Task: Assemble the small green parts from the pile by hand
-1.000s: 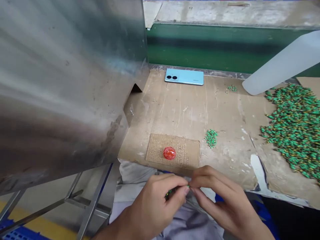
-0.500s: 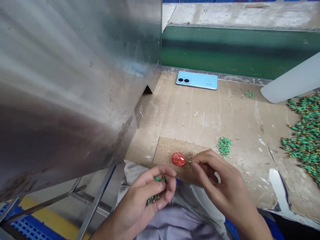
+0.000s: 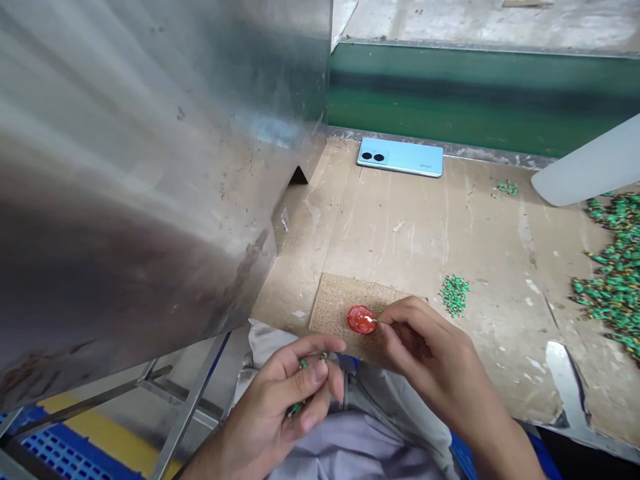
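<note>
My left hand (image 3: 285, 393) is cupped, its thumb and fingers curled around several small green pieces (image 3: 297, 407) with dark and gold ends. My right hand (image 3: 435, 350) pinches one tiny green piece (image 3: 376, 321) between thumb and forefinger. That piece's tip is at the right edge of a small red oval dish (image 3: 360, 323) with a glossy wet surface; whether it touches the wet surface, I cannot tell. Under the dish lies a rough brown board (image 3: 333, 297). Just beyond my right hand is a small heap of green pieces (image 3: 455, 295).
A large pile of green pieces (image 3: 613, 283) covers the right side, below a whitish tube (image 3: 590, 167). A light blue phone (image 3: 410, 158) lies at the back of the cardboard-covered table (image 3: 400, 230). Large sheet metal (image 3: 165, 173) walls off the left.
My right hand has moved slightly left, bringing the pinched piece from beside the red dish to its edge. My left fingers have shifted around their pieces. The view has moved a little.
</note>
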`<state>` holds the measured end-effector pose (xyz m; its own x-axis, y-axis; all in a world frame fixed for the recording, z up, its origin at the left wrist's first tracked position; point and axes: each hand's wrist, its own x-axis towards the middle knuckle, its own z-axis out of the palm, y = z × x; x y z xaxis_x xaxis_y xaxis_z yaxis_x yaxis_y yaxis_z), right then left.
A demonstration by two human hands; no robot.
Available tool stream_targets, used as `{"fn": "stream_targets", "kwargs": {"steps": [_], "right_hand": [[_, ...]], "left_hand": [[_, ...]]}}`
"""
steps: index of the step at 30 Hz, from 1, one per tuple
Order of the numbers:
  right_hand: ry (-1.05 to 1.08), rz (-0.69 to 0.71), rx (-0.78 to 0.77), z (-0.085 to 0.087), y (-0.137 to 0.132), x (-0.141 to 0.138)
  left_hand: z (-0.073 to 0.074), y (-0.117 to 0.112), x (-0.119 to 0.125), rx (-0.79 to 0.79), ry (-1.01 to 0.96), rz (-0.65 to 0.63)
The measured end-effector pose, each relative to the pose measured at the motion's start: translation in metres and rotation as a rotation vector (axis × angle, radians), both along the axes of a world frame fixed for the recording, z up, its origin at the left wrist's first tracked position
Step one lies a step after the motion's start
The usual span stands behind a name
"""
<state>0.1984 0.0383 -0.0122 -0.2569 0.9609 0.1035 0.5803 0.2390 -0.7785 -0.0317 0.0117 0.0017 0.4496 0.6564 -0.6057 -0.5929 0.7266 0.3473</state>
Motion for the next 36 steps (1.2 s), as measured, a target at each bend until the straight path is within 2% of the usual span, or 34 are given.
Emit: {"fn": "stream_targets", "kwargs": {"steps": [9,16,19,25,31,36], "right_hand": [[-0.006,0.015,0.010,0.003,-0.001,0.002],[-0.054,-0.158,0.102,0.009,-0.011,0.033],[-0.106,-0.147,0.072,0.006,-0.018,0.041],[-0.189,-0.093,0.050,-0.004,-0.022,0.032],[-0.290,-0.122,0.139,-0.005,-0.015,0.027],[-0.313,-0.078,0.131,-0.004,-0.011,0.026]], "left_hand": [[-0.005,0.000,0.002,0.081,0.062,-0.010],[-0.007,-0.003,-0.001,0.110,0.129,-0.073],[-0.008,-0.002,0.000,0.167,0.204,-0.099],[-0.011,-0.003,0.008,0.214,0.359,-0.203],[-0.010,-0.005,0.008,0.269,0.410,-0.234],[-0.013,-0.006,0.005,0.333,0.510,-0.215]]}}
